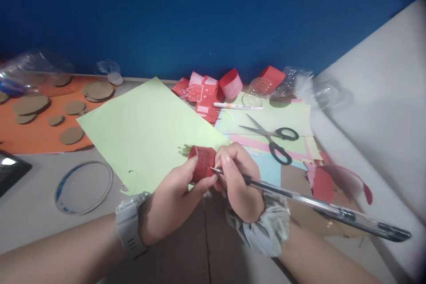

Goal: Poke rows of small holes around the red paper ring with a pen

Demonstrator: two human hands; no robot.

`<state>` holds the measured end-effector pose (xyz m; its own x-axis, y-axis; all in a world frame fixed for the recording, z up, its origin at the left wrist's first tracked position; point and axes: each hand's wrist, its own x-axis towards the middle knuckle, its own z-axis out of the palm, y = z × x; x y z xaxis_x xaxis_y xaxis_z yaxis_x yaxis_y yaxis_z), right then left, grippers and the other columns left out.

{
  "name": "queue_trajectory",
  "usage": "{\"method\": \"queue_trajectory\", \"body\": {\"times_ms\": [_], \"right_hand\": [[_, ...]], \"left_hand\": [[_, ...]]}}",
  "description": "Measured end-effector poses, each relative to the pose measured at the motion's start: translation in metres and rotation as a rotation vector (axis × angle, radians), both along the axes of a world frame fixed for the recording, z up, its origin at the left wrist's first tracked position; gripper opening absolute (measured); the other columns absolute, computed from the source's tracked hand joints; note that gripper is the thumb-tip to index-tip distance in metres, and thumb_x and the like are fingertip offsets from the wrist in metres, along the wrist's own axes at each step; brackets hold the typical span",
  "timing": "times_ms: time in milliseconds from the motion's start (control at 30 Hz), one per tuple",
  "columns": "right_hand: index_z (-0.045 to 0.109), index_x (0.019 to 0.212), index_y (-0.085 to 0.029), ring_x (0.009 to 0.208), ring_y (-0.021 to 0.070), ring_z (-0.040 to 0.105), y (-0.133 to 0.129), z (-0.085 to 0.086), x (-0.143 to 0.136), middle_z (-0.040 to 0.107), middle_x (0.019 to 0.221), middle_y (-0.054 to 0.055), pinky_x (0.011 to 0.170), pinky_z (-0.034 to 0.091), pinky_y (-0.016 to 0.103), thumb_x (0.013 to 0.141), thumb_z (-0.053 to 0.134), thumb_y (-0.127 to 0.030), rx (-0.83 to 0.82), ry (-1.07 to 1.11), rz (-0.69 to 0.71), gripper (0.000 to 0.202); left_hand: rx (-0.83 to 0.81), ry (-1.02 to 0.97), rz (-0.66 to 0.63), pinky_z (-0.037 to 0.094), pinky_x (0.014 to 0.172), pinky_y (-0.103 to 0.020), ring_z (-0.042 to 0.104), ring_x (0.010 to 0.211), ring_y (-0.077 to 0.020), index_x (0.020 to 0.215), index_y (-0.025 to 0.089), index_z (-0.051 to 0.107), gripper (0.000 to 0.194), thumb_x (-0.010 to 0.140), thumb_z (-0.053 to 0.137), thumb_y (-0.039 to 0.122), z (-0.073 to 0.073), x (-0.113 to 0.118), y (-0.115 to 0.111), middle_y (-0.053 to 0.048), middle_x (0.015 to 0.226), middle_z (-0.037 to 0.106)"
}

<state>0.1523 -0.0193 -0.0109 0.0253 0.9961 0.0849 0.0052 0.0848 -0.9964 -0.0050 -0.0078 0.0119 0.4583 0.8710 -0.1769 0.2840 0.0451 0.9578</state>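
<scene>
A small red paper roll (203,162) with dark pen lines across it sits between my hands. My left hand (179,191) is closed around its left and lower side. In my right hand (238,177) is a clear-barrelled ballpoint pen (299,197), its tip close to or touching the roll's right side; I cannot tell which. Some right fingers also steady the roll's edge. Behind the roll lies a light green paper sheet (143,128). Scissors (273,135) with black handles lie partly open to the right.
Cardboard discs (71,135) rest on orange paper (43,142) at left, near a ring (83,186) and a dark device (11,171). Red paper pieces (206,93), a white marker (236,106) and coloured sheets (262,168) lie behind and right. A blue wall (199,17) stands behind.
</scene>
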Motion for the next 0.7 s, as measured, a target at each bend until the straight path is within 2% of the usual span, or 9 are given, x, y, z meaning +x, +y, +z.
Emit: {"method": "queue_trajectory", "body": {"times_ms": [200, 700], "right_hand": [[0.054, 0.078, -0.023, 0.05, 0.0113, 0.044, 0.0003, 0.0014, 0.0002, 0.049, 0.067, -0.003, 0.043, 0.033, 0.025, 0.101, 0.053, -0.036, -0.021, -0.021, -0.004, 0.027], [0.049, 0.078, -0.024, 0.042, 0.0093, 0.041, 0.0023, 0.0071, 0.0011, 0.044, 0.056, -0.008, 0.043, 0.034, 0.024, 0.104, 0.051, -0.037, -0.027, -0.082, 0.04, 0.029]], "left_hand": [[0.043, 0.035, -0.006, 0.048, 0.075, -0.029, 0.063, 0.076, -0.0183, 0.095, 0.019, 0.057, 0.015, 0.099, 0.053, 0.033, -0.0022, -0.0001, -0.0009, -0.002, 0.084, 0.07], [0.028, 0.08, -0.032, 0.047, 0.084, -0.038, 0.059, 0.083, -0.0228, 0.1, 0.016, 0.055, 0.022, 0.099, 0.048, 0.037, -0.0028, -0.001, -0.0008, -0.008, 0.091, 0.066]]}}
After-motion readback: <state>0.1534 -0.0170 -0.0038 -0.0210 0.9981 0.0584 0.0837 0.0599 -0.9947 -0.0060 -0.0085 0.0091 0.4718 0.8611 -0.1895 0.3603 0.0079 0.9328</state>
